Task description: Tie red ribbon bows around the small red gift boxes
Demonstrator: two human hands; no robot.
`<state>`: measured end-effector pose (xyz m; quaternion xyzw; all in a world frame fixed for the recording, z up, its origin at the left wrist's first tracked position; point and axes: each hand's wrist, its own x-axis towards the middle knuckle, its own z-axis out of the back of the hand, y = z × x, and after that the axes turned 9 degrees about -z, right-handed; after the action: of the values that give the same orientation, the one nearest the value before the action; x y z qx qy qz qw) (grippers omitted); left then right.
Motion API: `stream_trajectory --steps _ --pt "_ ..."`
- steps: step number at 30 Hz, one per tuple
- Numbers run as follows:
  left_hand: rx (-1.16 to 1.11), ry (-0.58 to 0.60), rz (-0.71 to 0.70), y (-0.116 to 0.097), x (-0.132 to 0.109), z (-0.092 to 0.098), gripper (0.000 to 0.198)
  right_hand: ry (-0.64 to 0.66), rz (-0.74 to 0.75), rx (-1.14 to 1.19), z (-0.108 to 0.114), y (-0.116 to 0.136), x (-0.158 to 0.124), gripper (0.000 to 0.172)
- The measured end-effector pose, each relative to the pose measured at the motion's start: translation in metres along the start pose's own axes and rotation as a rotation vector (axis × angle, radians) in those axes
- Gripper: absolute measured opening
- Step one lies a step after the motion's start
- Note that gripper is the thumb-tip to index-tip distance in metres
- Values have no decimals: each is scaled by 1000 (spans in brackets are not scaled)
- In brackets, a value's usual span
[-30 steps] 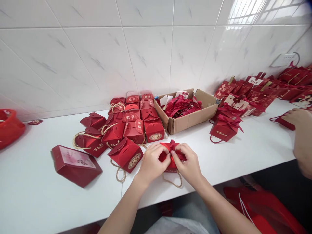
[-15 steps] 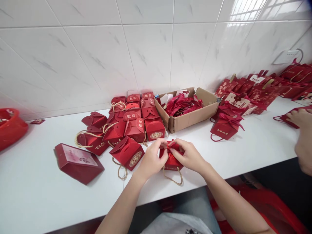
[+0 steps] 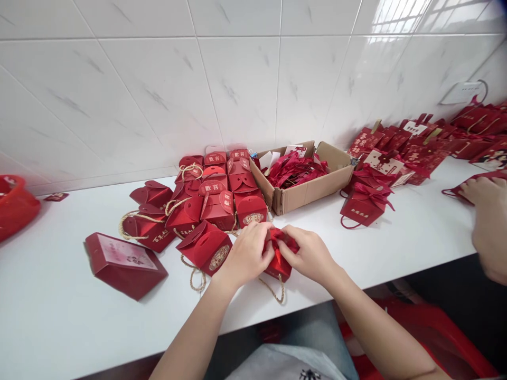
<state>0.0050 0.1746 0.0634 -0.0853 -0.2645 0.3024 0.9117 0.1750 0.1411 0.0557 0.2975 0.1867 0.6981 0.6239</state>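
Observation:
Near the front edge of the white table, a small red gift box (image 3: 280, 271) with a twisted rope handle (image 3: 277, 295) sits between my two hands. My left hand (image 3: 250, 253) pinches the red ribbon (image 3: 278, 254) on top of the box from the left. From the right, my right hand (image 3: 307, 250) closes thumb and finger on the same ribbon. The fingers partly hide the ribbon's knot and the box top. Just left of my left hand stands another red box with a gold emblem (image 3: 221, 257).
Several red boxes (image 3: 217, 208) cluster behind my left hand. A cardboard box (image 3: 312, 195) holds loose red ribbons. One box lies tipped (image 3: 130, 274) at left. A ribbon-tied box (image 3: 362, 208) stands right, before many bags. Another person's hand (image 3: 489, 195) touches a red bag at far right.
The small box under my hands has turned a little and its rope handle has swung left. My fingers have shifted slightly on the ribbon. The other person's hand has moved slightly left.

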Motion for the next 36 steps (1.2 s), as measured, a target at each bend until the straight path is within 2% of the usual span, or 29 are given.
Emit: stream_trajectory --steps 4,9,13,17,21,26,29,36 --pt "106 65 -43 -1 1 1 29 20 -63 8 -2 0 -1 11" --pt "147 90 -42 -2 1 1 24 58 -115 -128 0 1 -1 13" --pt "67 98 7 0 2 0 14 101 -129 -121 3 3 -1 12" --pt "-129 52 40 6 -1 -3 9 107 -104 32 2 0 -1 6" --pt "-274 -13 87 10 -6 -7 7 60 -84 188 0 -4 -1 14" --pt "-333 -41 81 9 -7 -7 8 -98 -13 181 -4 -6 2 27" --pt "-296 -61 101 7 -6 -6 9 -160 -9 198 -5 -8 3 26" --pt "-155 -69 84 7 -9 -2 8 -187 -11 176 -9 -11 -2 24"
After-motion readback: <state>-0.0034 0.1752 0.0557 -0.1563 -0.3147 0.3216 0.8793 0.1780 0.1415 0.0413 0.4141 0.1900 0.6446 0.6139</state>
